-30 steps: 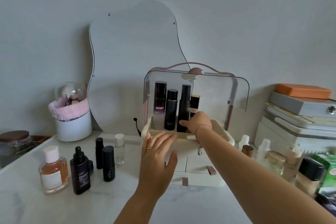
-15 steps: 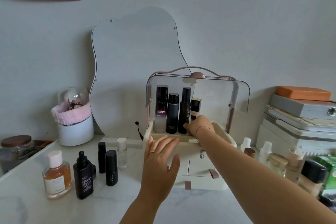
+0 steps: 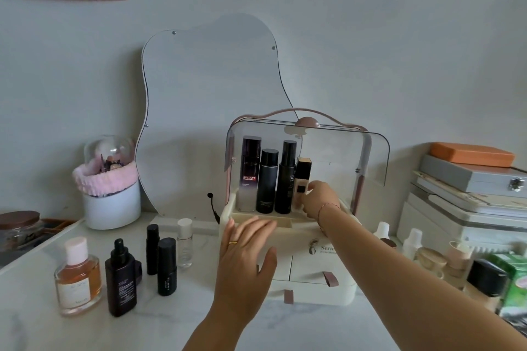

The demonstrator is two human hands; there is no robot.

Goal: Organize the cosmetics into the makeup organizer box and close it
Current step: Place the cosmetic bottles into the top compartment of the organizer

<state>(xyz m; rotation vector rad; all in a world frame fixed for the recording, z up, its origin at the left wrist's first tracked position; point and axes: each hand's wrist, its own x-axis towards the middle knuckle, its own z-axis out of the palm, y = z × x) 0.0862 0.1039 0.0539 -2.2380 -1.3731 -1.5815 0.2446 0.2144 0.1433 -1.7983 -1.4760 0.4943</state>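
- Now the right hand (image 3: 319, 199) clamps its fingers on the foundation bottle (image 3: 302, 177), which stands upright inside the makeup organizer box (image 3: 310, 265).
- The left hand (image 3: 245, 259) has its fingers spread against the box front.
- A skewed release could topple the neighbouring black pump bottle (image 3: 286, 177).

We record the organizer box (image 3: 310, 265) as cream-white, with a dusty-pink handle (image 3: 285, 112) and pink-brown drawer tabs (image 3: 330, 279). Inside, from nine o'clock to three:
- a near-black purple bottle (image 3: 251, 174) fading to white at its foot
- a matte black bottle (image 3: 267, 179)
- a black spray bottle (image 3: 286, 177)
- a beige foundation bottle (image 3: 302, 177) with a black-and-gold cap

The bench (image 3: 176, 316) is white marble, grey-veined. At eight o'clock of the box, the amber bottle (image 3: 77, 279) has a pale pink cap. We note a gold ring (image 3: 233, 242) on the left hand (image 3: 245, 262).
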